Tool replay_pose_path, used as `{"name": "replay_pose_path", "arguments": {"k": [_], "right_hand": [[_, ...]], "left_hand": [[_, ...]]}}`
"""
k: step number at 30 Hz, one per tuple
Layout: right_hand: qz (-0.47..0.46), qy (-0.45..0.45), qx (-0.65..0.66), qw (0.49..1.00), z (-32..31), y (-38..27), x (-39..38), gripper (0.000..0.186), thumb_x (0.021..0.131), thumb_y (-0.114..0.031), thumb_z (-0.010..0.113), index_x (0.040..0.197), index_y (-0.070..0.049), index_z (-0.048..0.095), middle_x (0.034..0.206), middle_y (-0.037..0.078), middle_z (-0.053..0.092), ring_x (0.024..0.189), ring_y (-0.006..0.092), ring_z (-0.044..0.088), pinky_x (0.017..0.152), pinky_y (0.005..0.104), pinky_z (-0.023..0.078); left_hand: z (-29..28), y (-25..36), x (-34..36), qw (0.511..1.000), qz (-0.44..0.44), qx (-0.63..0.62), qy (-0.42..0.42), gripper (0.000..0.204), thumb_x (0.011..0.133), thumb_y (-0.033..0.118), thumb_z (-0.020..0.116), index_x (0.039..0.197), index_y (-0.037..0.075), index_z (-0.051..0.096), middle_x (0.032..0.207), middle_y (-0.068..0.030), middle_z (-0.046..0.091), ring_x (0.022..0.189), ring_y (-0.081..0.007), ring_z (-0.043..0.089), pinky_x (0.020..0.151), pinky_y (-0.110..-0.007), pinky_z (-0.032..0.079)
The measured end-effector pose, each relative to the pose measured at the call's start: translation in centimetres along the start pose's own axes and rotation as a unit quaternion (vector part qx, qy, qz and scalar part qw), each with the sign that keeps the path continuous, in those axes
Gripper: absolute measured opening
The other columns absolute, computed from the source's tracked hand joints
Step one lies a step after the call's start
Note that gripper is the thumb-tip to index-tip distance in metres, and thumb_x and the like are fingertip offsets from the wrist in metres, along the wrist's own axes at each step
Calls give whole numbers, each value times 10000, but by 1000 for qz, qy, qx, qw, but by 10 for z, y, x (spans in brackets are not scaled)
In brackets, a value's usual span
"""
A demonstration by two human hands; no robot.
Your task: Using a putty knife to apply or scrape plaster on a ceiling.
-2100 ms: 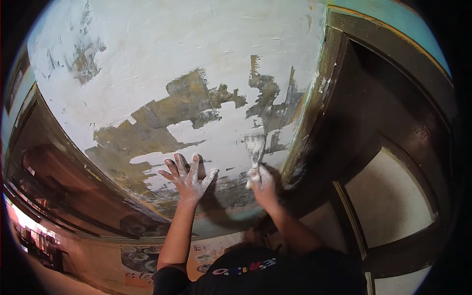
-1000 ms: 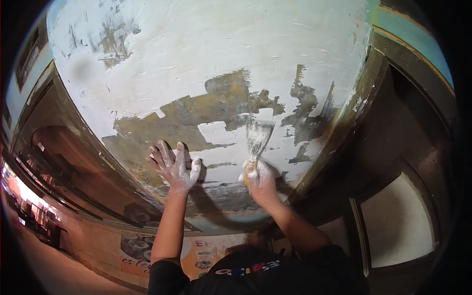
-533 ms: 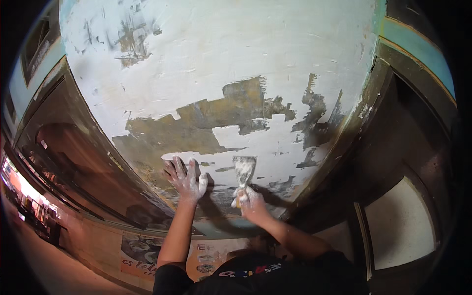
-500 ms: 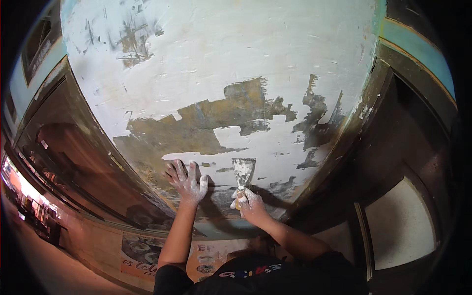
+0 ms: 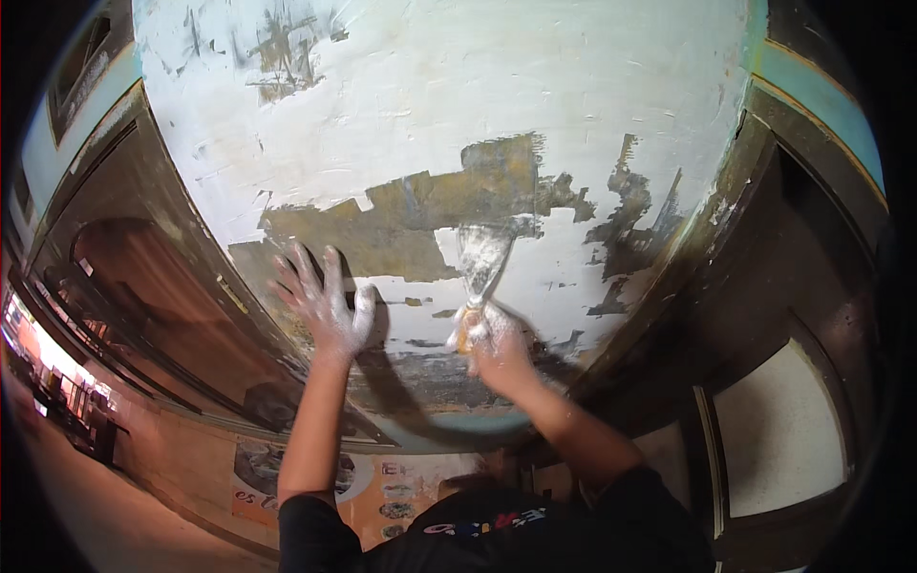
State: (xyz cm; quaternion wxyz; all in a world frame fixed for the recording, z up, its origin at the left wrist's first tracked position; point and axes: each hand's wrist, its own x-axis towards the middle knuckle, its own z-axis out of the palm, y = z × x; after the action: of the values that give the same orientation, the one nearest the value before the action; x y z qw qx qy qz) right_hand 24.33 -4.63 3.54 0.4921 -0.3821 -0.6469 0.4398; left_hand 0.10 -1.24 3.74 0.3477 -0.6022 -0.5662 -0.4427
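Nearest is the black shirt (image 5: 458, 546). The left hand (image 5: 330, 313) holds nothing. Its fingers are spread wide on the wall (image 5: 430, 95), or very near it; I cannot tell how hard it pushes. It is dusty white, so I think it could slip, because powder makes skin slide. It could also smudge the white coat (image 5: 564, 279) if that is wet, but I cannot tell.

The right hand (image 5: 501, 351) is wrapped around the yellow-brown handle of the scraper (image 5: 483, 263). The scraper points up in front of the middle of the wall, its blade by the low edge of the brown patch (image 5: 382, 227). There is white stuff on the blade and the hand. The handle might twist if those powdery fingers get loose. If the blade tips onto one corner, or gets pushed too hard, it could scratch a line. Lumps on it might drop off or leave bumps. The patch has ragged edges, and the blade could snag there.

Off to the right is the old door frame (image 5: 731, 202). A big swing that way might bump it. Far away at the left is a bright gap (image 5: 46, 353), too small to see well.
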Motion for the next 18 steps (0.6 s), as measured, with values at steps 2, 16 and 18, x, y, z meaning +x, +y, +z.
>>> {"name": "replay_pose_path", "arguments": {"k": [2,16,18], "right_hand": [[21,3,-6,1000,-6,-15,9,242,945,-222,455,977,-2,549,696,90,617,447,113,508,460,301,449],[75,-88,22,993,31,26,-16,260,955,-234,437,1023,4,516,751,96,634,436,78,471,414,243,417],[63,-97,33,993,36,37,-17,266,950,-243,448,1022,4,518,750,91,637,432,82,472,419,238,420]], "left_hand": [[-8,-11,16,1000,2,17,6,720,753,412,601,1390,167,372,1488,-230,155,1376,-452,25,1042,-638,-36],[19,-35,-35,998,37,18,51,777,698,390,626,1402,217,348,1490,-213,170,1374,-451,71,1038,-660,2],[23,-34,-39,998,47,6,45,789,691,405,639,1401,222,348,1489,-212,172,1374,-449,70,1031,-671,6]]}}
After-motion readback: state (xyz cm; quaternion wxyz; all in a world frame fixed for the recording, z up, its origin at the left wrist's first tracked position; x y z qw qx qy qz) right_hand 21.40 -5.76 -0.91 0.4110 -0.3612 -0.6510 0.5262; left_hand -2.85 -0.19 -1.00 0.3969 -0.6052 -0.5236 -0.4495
